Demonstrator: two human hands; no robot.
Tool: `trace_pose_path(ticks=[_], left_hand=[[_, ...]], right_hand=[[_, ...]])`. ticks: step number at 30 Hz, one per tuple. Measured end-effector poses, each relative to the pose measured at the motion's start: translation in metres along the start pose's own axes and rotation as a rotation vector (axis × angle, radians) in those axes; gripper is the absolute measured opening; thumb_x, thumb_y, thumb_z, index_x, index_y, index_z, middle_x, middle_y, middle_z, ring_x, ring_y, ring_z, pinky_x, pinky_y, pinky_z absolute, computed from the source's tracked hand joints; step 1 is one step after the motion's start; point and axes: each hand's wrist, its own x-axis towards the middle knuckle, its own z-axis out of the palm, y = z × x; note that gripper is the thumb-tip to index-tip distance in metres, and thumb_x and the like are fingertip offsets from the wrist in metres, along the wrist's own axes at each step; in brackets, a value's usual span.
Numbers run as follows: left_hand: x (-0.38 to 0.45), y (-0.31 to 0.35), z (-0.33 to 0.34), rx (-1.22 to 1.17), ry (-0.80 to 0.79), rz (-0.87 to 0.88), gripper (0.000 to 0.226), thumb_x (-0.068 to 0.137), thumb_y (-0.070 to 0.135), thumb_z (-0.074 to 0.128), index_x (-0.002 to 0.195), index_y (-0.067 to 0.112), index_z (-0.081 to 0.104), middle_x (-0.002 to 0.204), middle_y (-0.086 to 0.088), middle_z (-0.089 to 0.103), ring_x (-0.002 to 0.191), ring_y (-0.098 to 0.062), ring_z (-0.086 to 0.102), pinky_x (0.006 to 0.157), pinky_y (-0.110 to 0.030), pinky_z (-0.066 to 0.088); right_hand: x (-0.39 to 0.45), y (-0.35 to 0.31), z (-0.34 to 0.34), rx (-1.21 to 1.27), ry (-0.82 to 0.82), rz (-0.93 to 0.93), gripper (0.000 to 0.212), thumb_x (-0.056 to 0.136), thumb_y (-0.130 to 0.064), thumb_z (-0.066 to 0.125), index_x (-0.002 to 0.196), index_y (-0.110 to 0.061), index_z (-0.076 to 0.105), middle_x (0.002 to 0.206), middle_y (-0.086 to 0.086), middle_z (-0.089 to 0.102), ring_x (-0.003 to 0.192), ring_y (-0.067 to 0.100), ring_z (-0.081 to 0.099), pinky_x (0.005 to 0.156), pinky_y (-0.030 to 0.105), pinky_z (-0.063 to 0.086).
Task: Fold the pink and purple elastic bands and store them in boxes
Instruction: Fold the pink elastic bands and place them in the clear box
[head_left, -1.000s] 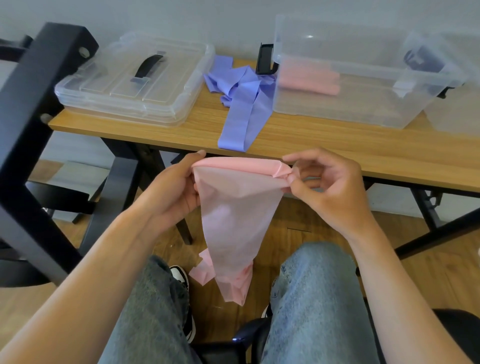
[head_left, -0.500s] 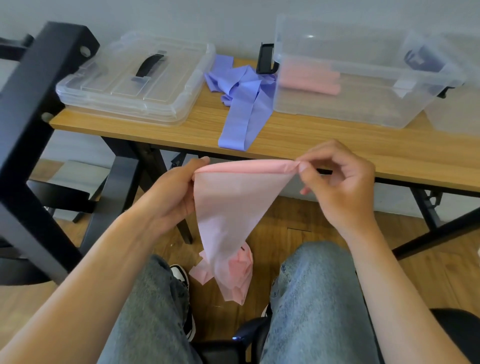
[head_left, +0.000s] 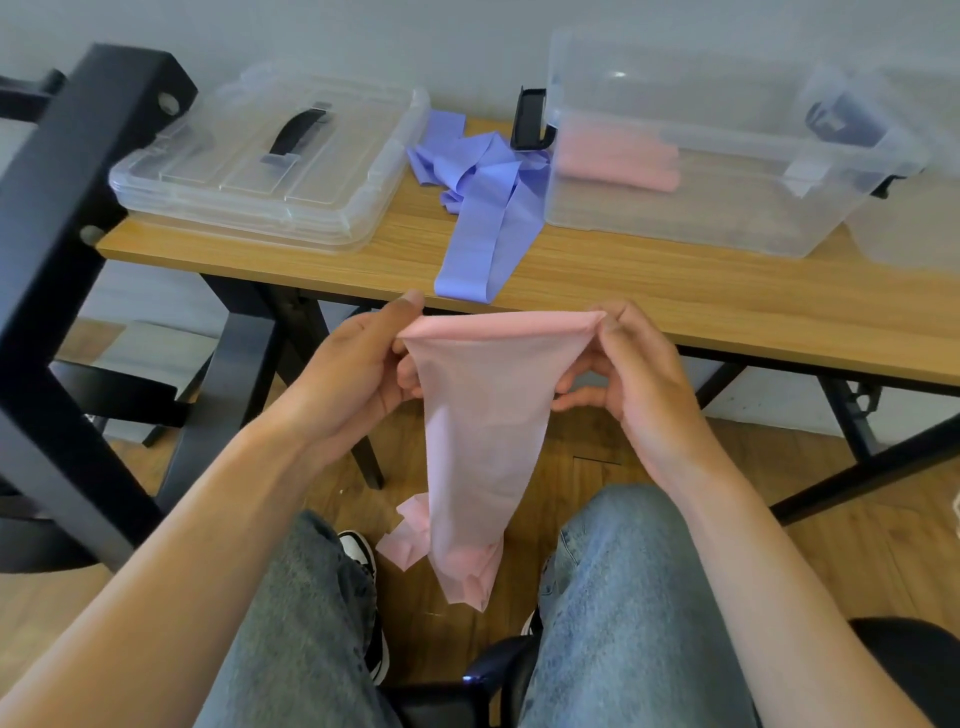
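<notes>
I see both hands in front of the worktop (head_left: 675, 306) edge, each pinching a top corner of the pink band (head_left: 483, 415): left hand (head_left: 358, 374) at its left corner, right hand (head_left: 639, 374) at its right. The band hangs down between the knees. On the worktop lie the purple band (head_left: 483, 208) and a clear box (head_left: 701, 208) holding folded pink bands (head_left: 618, 156).

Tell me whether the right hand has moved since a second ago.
Yes. The right hand, pinching the pink elastic band, has shifted slightly rightward along the wooden table edge, stretching the band's top wider.
</notes>
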Motion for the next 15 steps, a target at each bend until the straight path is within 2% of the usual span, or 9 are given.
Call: trace_pose_path(ticks=[3,6,9,12,14,15], left_hand=[[0.001,0.002,-0.001,0.028,0.050,0.054,0.060,0.109,0.033,0.044,0.050,0.020,0.046,0.051,-0.002,0.040,0.054,-0.016,0.040,0.056,-0.023,0.042],[0.002,-0.002,-0.004,0.175,0.143,0.096,0.060,0.108,0.038,0.046,0.050,0.023,0.050,0.054,-0.003,0.045,0.055,-0.016,0.043,0.059,-0.025,0.042],[0.004,-0.007,-0.005,0.316,0.243,0.134,0.052,0.106,0.045,0.049,0.061,0.019,0.054,0.061,-0.001,0.051,0.060,-0.014,0.049,0.071,-0.035,0.042],[0.005,-0.009,-0.003,0.364,0.311,0.138,0.047,0.107,0.044,0.046,0.081,0.012,0.070,0.068,0.012,0.064,0.074,-0.007,0.064,0.087,-0.033,0.053],[0.005,-0.012,-0.002,0.349,0.278,0.150,0.048,0.109,0.043,0.043,0.095,0.008,0.073,0.083,0.006,0.075,0.088,-0.010,0.072,0.100,-0.037,0.054],[0.003,-0.013,-0.002,0.353,0.260,0.151,0.049,0.109,0.044,0.040,0.098,0.010,0.073,0.090,0.002,0.077,0.093,-0.012,0.073,0.101,-0.038,0.054]], right_hand=[[-0.001,-0.004,0.001,0.098,-0.032,0.043,0.031,0.100,-0.020,0.041,0.102,-0.019,0.072,0.091,0.009,0.069,0.077,0.025,0.070,0.074,0.042,0.061],[-0.004,-0.007,0.001,0.009,-0.062,0.022,0.024,0.101,-0.019,0.050,0.111,-0.014,0.071,0.100,0.007,0.072,0.085,0.027,0.074,0.081,0.040,0.062],[-0.006,-0.007,0.001,-0.094,-0.071,-0.047,0.020,0.099,-0.001,0.065,0.116,-0.009,0.071,0.108,0.009,0.074,0.094,0.033,0.074,0.086,0.040,0.063],[-0.007,-0.011,0.006,-0.176,-0.024,-0.130,0.018,0.092,0.000,0.073,0.107,-0.011,0.074,0.095,0.012,0.075,0.083,0.029,0.075,0.078,0.034,0.064],[-0.007,-0.013,0.007,-0.211,-0.011,-0.147,0.013,0.094,-0.003,0.072,0.101,-0.013,0.075,0.084,0.011,0.074,0.073,0.021,0.073,0.067,0.028,0.061],[-0.007,-0.014,0.006,-0.252,-0.010,-0.158,0.012,0.095,-0.005,0.072,0.100,-0.016,0.075,0.080,0.007,0.073,0.070,0.019,0.069,0.062,0.027,0.058]])
